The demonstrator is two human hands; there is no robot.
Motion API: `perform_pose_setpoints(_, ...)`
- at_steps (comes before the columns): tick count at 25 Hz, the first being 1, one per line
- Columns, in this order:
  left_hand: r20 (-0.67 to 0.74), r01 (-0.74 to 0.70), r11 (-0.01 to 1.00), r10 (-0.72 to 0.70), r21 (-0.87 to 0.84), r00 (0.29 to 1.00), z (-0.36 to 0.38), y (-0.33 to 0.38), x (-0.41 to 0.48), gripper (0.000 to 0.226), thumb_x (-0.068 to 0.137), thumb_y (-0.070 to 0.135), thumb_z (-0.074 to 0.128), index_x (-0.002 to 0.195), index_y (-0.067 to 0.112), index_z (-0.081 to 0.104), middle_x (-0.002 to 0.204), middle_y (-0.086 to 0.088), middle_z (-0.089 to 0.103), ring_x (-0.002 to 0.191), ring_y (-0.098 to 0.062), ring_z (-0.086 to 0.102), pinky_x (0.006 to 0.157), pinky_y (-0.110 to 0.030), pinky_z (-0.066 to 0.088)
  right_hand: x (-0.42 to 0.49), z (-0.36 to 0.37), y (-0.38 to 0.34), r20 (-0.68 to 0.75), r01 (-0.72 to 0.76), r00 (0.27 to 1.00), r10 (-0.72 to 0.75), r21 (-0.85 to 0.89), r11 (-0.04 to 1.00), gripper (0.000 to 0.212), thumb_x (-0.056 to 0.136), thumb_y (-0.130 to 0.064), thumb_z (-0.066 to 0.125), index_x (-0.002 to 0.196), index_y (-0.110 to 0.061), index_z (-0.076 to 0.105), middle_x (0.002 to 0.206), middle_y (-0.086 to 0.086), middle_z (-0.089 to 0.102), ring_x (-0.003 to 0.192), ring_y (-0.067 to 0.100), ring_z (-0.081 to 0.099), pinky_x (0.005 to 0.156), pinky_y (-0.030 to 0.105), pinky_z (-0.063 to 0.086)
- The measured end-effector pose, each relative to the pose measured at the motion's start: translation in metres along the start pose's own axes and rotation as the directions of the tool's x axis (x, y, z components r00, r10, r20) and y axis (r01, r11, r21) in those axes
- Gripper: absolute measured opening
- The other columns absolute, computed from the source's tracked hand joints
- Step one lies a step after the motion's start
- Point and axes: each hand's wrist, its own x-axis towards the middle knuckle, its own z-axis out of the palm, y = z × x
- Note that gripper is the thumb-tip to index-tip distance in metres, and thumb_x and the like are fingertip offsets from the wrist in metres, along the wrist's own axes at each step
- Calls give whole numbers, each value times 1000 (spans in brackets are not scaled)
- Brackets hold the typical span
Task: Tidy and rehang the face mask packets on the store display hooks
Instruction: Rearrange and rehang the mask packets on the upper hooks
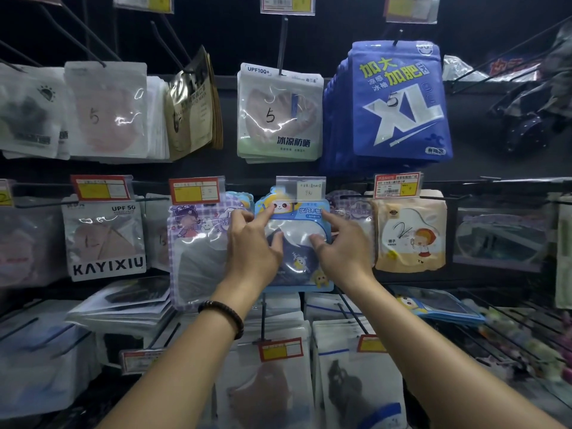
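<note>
While my left grip (252, 246) pinches the blue packet (295, 263) at its left edge, my right grip (340, 247) pinches the right edge, thumb on its window; it sits between both, top under the clear tag (301, 187).

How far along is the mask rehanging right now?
Done: blue XL packets and white UPF100+ packets hang on upper hooks. In hand: left hand and right hand grip the blue cartoon-printed mask packet in the middle row. Left: a loose stack of clear packets and a flat blue packet lie below.
</note>
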Motion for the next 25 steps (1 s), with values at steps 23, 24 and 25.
perform_pose_setpoints(23,682,-314,948,266,-56,681,141,137,-69,15,94,38,74,108,32,73,110,8,67,100,-15,64,88,-38,59,-28,-188,166,30,-457,870,492,-323,829,34,97,-12,57,122,-19,79,117,7,77,108,26,71,78,26,48)
perform_pose_setpoints(24,720,-322,946,253,-44,646,156,143,-68,14,92,39,75,105,33,73,109,7,68,98,-16,65,88,-40,60,-29,-198,178,19,-497,846,533,-331,802,37,97,-9,54,122,-19,79,114,9,76,100,27,70,73,26,48)
perform_pose_setpoints(25,753,-344,939,245,-27,610,171,147,-67,14,90,39,74,104,34,72,109,6,69,97,-17,65,86,-42,61,-29,-206,192,14,-527,826,563,-333,782,39,96,-7,51,121,-19,79,110,11,76,93,27,68,69,27,47)
